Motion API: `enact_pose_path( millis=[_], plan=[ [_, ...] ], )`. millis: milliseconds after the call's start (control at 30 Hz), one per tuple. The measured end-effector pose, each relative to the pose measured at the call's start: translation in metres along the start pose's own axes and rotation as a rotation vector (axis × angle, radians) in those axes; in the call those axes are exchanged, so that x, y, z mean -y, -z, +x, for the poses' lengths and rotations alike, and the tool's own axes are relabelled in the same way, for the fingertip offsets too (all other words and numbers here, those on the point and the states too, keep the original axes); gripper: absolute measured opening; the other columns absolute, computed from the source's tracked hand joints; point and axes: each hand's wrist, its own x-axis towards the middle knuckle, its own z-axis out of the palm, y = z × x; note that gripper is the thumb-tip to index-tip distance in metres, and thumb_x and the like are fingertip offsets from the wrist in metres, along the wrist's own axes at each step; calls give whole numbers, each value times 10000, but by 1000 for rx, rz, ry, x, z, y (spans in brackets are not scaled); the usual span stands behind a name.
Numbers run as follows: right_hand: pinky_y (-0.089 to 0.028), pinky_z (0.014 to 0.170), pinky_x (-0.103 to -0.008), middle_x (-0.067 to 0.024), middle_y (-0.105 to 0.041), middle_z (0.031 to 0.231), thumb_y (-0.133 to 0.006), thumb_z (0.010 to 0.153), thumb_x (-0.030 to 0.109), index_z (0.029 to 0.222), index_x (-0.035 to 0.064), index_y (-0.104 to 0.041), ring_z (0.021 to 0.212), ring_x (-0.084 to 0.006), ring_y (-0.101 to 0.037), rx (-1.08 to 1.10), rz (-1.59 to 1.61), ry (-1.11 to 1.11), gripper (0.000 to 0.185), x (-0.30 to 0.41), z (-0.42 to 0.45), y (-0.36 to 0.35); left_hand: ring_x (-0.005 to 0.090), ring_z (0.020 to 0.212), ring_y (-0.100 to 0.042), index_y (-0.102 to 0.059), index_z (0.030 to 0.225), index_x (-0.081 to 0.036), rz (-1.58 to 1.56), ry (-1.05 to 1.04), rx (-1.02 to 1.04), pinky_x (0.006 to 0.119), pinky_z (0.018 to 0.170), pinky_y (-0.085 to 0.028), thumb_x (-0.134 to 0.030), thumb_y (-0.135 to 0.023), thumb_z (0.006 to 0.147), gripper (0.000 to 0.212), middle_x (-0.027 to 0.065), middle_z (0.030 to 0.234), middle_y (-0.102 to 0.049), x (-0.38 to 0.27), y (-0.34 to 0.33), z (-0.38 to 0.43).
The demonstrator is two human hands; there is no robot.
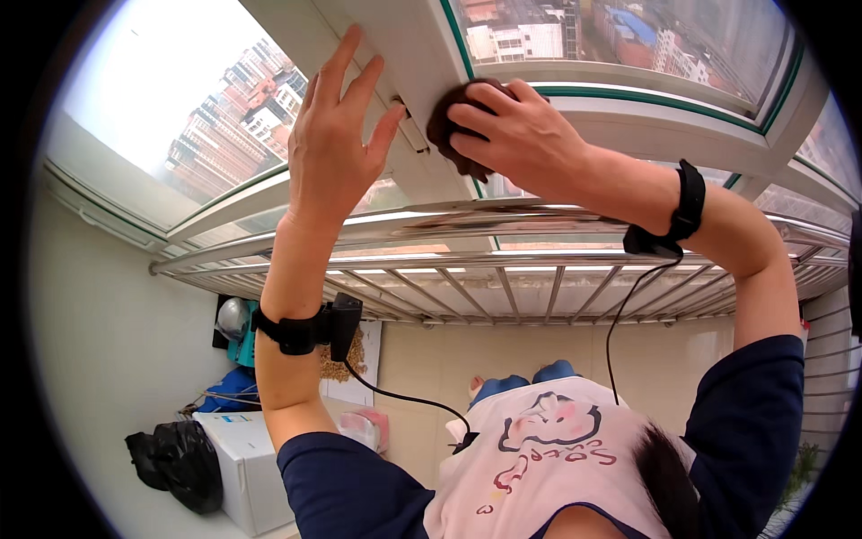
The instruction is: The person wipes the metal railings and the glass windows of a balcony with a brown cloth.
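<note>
My right hand is closed over a dark brown cloth, pressing it near the edge of the white window frame. Some of the cloth is hidden under my fingers. To its left, my left hand is raised with fingers spread and nothing in it; the fingertips are at the frame, though I cannot tell how firmly they touch. Between the two hands a small window handle or latch sits on the frame. Glass panes with green seals border the frame.
A stainless steel railing with bars runs below my forearms. Lower left are a white box, a black plastic bag and a white board bearing small brown pieces. Cables hang from both wrist-strapped devices.
</note>
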Motion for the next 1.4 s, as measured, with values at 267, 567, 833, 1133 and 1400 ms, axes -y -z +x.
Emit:
enact_pose_path(
  millis=[267,567,833,1133,1400],
  plan=[
    [-514,839,-424,-59,-637,1072,-830,669,109,1072,113,-690,1050,-279,-607,155,277,-413,427,84,-39,-26,348,1289,-562,-657,1316,-37,-254,216,269,445,1036,-509,-226,-774,893,479,127,1537,-491,20,-18,-138],
    [-520,850,-405,-61,-644,1222,-810,702,78,1105,119,-693,1142,-264,-598,43,366,-423,421,173,92,-114,386,1264,-569,-617,1349,-12,-433,216,348,452,1025,-496,-169,-790,869,534,166,1513,-498,102,-19,-210],
    [-540,871,-396,-32,-660,1117,-764,680,62,1016,106,-738,1100,-260,-612,-25,-107,-770,340,162,90,-109,343,1221,-598,-648,1302,-7,-610,161,240,427,947,-542,-123,-773,887,449,155,1500,-513,137,-25,-232],
    [-577,765,-368,-12,-661,966,-778,654,80,935,116,-739,963,-247,-658,48,-266,-903,286,160,83,-98,324,1183,-618,-645,1293,3,-694,162,238,396,893,-583,-155,-780,890,453,154,1487,-517,153,-29,-246],
    [-525,731,-365,-25,-609,900,-741,656,111,807,121,-684,956,-249,-624,13,-300,-725,162,146,90,-95,363,1261,-568,-627,1324,-15,-585,75,250,442,971,-532,-157,-788,864,508,151,1502,-503,160,-28,-228]
  ],
)
